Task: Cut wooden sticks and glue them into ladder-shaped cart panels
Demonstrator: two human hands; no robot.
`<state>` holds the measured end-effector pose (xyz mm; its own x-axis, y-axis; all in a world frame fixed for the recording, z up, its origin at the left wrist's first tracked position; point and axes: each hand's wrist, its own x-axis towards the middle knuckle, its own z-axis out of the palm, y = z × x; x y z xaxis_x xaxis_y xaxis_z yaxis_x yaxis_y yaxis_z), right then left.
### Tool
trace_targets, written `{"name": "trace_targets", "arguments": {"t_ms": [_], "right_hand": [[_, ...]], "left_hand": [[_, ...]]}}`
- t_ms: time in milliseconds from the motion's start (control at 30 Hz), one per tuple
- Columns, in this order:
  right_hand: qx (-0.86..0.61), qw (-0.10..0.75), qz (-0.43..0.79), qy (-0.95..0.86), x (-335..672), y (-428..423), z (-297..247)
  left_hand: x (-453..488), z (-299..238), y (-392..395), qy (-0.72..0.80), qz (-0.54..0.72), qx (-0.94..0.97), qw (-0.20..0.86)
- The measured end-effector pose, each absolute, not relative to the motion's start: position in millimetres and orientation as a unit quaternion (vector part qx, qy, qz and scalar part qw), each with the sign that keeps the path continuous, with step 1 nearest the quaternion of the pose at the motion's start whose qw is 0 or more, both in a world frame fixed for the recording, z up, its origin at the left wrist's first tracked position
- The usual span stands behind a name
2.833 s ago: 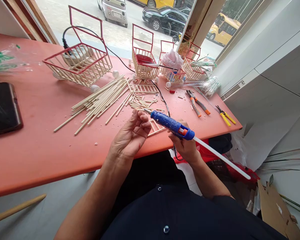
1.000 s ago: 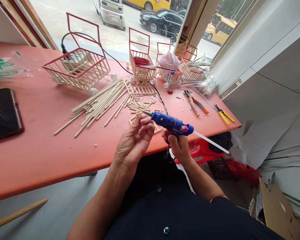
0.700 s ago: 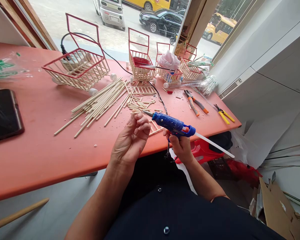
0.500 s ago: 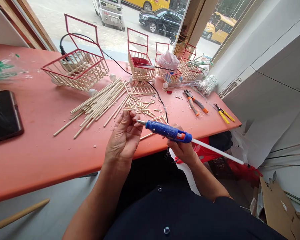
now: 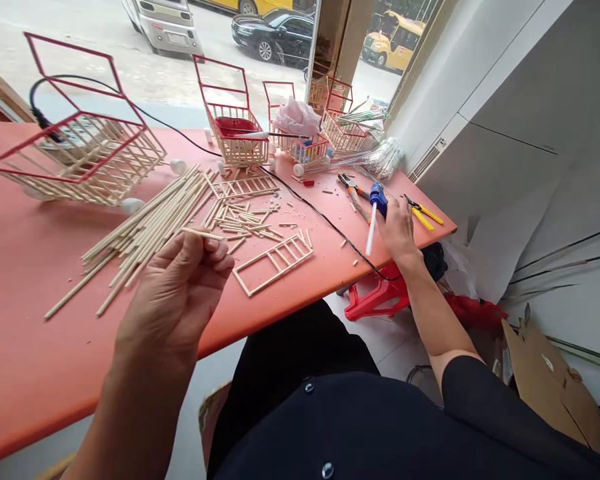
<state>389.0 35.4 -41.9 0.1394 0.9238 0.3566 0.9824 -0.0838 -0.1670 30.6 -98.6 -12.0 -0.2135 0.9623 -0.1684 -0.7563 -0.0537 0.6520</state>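
Note:
Between the thumb and fingers of my left hand (image 5: 180,287) is a short wooden stick (image 5: 203,234), held above the table. My right hand (image 5: 397,227) reaches out to the right and is closed around a blue glue gun (image 5: 378,198), with a white glue stick (image 5: 371,230) jutting from its back end toward me. The gun is close to the orange-handled pliers (image 5: 355,197); its nozzle is hidden. A small ladder-like wooden frame (image 5: 275,263) lies flat between my hands. Short cut sticks (image 5: 250,222) are scattered behind it, and long sticks (image 5: 140,233) lie in a pile on the left.
Small stick-built carts with red rims stand along the window side: a large cart (image 5: 80,160) at left, another cart (image 5: 235,137) in the middle. A black cable (image 5: 320,212) crosses the orange table (image 5: 30,333). Yellow-handled pliers (image 5: 424,215) lie near the right edge.
My right hand has carried the glue gun away from the left hand, to the right and over the table. My left hand still holds the short stick. The view has shifted, uncovering the small frame.

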Motion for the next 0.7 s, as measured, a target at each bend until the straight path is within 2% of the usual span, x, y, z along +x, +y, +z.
{"name": "trace_targets", "arguments": {"t_ms": [100, 400, 567, 633, 700], "right_hand": [[-0.759, 0.155, -0.066, -0.629, 400, 51, -46], [-0.759, 0.175, -0.056, -0.625, 409, 67, -61], [-0.754, 0.166, -0.063, -0.632, 410, 60, -51], [-0.743, 0.180, -0.075, -0.640, 407, 56, -41], [-0.705, 0.235, -0.074, -0.665, 395, 50, -28]], "left_hand": [[30, -14, -97, 0.354, 0.688, 0.194, 0.603], [29, -21, -94, 0.370, 0.648, 0.243, 0.619], [31, -18, -85, 0.414, 0.630, 0.250, 0.608], [33, -16, -80, 0.433, 0.618, 0.262, 0.601], [34, -14, -76, 0.444, 0.606, 0.288, 0.594]]}}
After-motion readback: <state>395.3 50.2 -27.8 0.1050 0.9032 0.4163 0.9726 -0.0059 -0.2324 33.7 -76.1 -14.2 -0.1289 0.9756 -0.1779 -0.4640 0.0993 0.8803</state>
